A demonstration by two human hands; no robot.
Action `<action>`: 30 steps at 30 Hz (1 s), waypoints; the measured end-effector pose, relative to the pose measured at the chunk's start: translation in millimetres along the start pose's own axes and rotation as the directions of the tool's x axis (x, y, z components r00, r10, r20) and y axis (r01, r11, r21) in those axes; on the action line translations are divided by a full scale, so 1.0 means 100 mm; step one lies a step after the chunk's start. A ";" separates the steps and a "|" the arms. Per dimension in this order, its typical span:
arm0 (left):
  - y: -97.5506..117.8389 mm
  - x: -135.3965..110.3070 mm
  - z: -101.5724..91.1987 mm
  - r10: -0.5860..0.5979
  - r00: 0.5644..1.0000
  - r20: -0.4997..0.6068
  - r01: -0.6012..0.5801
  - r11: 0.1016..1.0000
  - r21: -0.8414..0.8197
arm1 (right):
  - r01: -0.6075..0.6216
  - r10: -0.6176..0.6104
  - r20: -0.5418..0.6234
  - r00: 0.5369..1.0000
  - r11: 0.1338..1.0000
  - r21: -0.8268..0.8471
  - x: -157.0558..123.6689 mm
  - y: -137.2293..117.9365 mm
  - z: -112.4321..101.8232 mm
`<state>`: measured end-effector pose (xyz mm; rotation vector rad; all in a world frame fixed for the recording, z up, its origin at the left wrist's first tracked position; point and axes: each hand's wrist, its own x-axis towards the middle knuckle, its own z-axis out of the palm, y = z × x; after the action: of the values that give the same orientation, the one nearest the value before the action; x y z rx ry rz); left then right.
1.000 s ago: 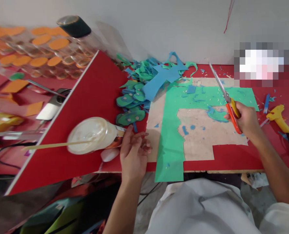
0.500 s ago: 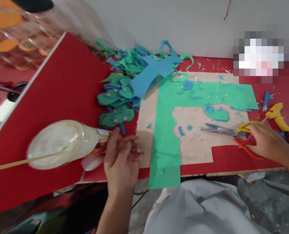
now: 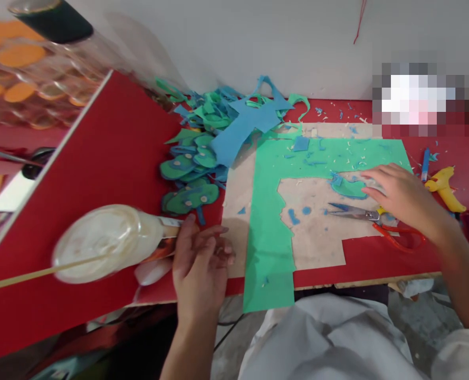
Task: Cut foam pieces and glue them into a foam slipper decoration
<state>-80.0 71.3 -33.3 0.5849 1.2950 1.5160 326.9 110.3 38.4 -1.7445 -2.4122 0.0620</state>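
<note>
My right hand reaches over the scissors, thumb and fingers apart. Its fingertips are at the right edge of a small green foam cutout with a blue border; whether they touch it I cannot tell. Yellow and red handles mark the scissors, which lie below that hand with slightly parted blades. My left hand rests loosely at the table's front edge, fingers apart and slightly bent, against the side of a plastic drink cup with a straw. Between the hands lies an L-shaped green foam sheet on a pale board.
Blue and green foam scraps heap against the wall, beside stacked green-blue cutouts. A yellow glue gun and a blue stick lie at the right. A red panel stands at the left.
My right hand has let go of the scissors and moved up and left to the green cutout. The scissors stay on the board. My left hand remains beside the cup.
</note>
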 end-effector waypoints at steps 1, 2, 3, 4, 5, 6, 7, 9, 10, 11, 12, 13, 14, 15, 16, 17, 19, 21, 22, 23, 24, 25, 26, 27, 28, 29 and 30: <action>0.00 0.00 0.00 -0.002 1.000 0.005 0.002 1.000 -0.001 | -0.024 0.024 0.012 1.000 1.000 -0.013 0.14 -0.07 0.09; 0.01 0.00 0.00 -0.001 1.000 0.005 0.001 1.000 0.001 | -0.052 0.052 0.022 0.998 0.998 -0.024 0.26 -0.13 0.18; 0.01 -0.01 0.00 -0.002 1.000 0.003 0.002 1.000 0.005 | -0.069 0.070 0.051 0.996 0.997 -0.030 0.37 -0.18 0.27; 0.02 -0.02 0.01 -0.003 1.000 -0.001 0.003 1.000 0.011 | -0.069 0.072 0.081 0.994 0.997 -0.032 0.45 -0.22 0.34; 0.03 -0.02 0.02 -0.005 1.000 -0.006 0.005 1.000 0.013 | -0.054 0.058 0.096 0.994 0.998 -0.036 0.52 -0.25 0.40; 0.04 -0.03 0.03 -0.007 1.000 -0.009 0.007 1.000 0.011 | -0.042 0.045 0.100 0.994 0.999 -0.027 0.57 -0.26 0.45; 0.04 -0.04 0.04 -0.010 1.000 -0.010 0.010 1.000 0.008 | -0.029 0.030 0.100 0.995 1.000 -0.009 0.60 -0.27 0.47; 0.05 -0.04 0.05 -0.013 1.000 -0.009 0.013 1.000 0.004 | -0.014 0.010 0.077 0.997 0.999 0.049 0.63 -0.25 0.49; 0.05 -0.05 0.06 -0.011 1.000 -0.008 0.011 1.000 0.005 | -0.010 0.005 0.058 0.998 0.996 0.086 0.63 -0.22 0.48; 0.05 -0.05 0.06 -0.008 1.000 -0.006 0.008 1.000 0.009 | -0.011 0.006 0.038 0.999 0.992 0.129 0.62 -0.19 0.46; 0.05 -0.05 0.06 -0.004 1.000 -0.005 0.004 1.000 0.013 | -0.018 0.015 0.019 1.000 0.984 0.176 0.61 -0.16 0.43; 0.05 -0.05 0.06 -0.004 1.000 -0.006 0.005 1.000 0.017 | -0.035 0.036 0.003 0.999 0.973 0.227 0.60 -0.12 0.40; 0.05 -0.05 0.06 -0.006 1.000 -0.010 0.006 1.000 0.019 | -0.062 0.067 -0.007 0.998 0.959 0.278 0.59 -0.07 0.36; 0.05 -0.05 0.05 -0.008 1.000 -0.016 0.008 1.000 0.020 | -0.098 0.107 -0.011 0.994 0.942 0.320 0.59 -0.02 0.33; 0.05 -0.04 0.05 -0.010 1.000 -0.021 0.011 1.000 0.020 | -0.137 0.151 -0.013 0.988 0.929 0.345 0.58 0.03 0.29; 0.04 -0.04 0.05 -0.013 1.000 -0.024 0.013 1.000 0.021 | -0.171 0.188 -0.018 0.982 0.923 0.345 0.56 0.07 0.26; 0.04 -0.04 0.05 -0.010 1.000 -0.026 0.011 1.000 0.015 | -0.218 0.239 -0.055 0.970 0.943 0.252 0.53 0.14 0.19; 0.04 -0.04 0.05 -0.005 1.000 -0.027 0.005 1.000 0.005 | -0.242 0.249 -0.132 0.960 0.968 0.062 0.49 0.16 0.14; 0.04 -0.03 0.05 0.001 1.000 -0.027 -0.001 1.000 0.000 | -0.251 0.241 -0.171 0.955 0.967 -0.039 0.46 0.14 0.11; 0.04 -0.03 0.05 0.007 1.000 -0.027 -0.007 1.000 -0.005 | -0.257 0.229 -0.200 0.953 0.958 -0.127 0.44 0.11 0.09; 0.04 -0.03 0.05 0.011 1.000 -0.026 -0.011 1.000 -0.005 | -0.261 0.219 -0.215 0.952 0.946 -0.191 0.42 0.08 0.07; 0.04 -0.03 0.05 0.011 1.000 -0.023 -0.011 1.000 -0.002 | -0.264 0.215 -0.218 0.952 0.936 -0.234 0.41 0.05 0.06; 0.04 -0.03 0.05 0.010 1.000 -0.022 -0.010 1.000 0.002 | -0.268 0.216 -0.213 0.953 0.929 -0.254 0.40 0.02 0.05; 0.04 -0.03 0.05 0.008 1.000 -0.021 -0.008 1.000 0.008 | -0.264 0.217 -0.202 0.955 0.932 -0.248 0.41 -0.01 0.05; 0.04 -0.04 0.05 0.006 1.000 -0.022 -0.006 1.000 0.015 | -0.246 0.207 -0.186 0.960 0.945 -0.215 0.42 -0.04 0.05; 0.04 -0.04 0.05 0.006 1.000 -0.024 -0.006 1.000 0.019 | -0.211 0.184 -0.171 0.968 0.964 -0.160 0.43 -0.06 0.06; 0.04 -0.04 0.05 0.007 1.000 -0.026 -0.006 1.000 0.022 | -0.163 0.146 -0.160 0.976 0.982 -0.094 0.44 -0.09 0.08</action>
<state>-75.3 70.2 -27.3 0.5857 1.3319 1.5213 303.5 149.7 36.3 -1.9057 -2.2065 -0.1786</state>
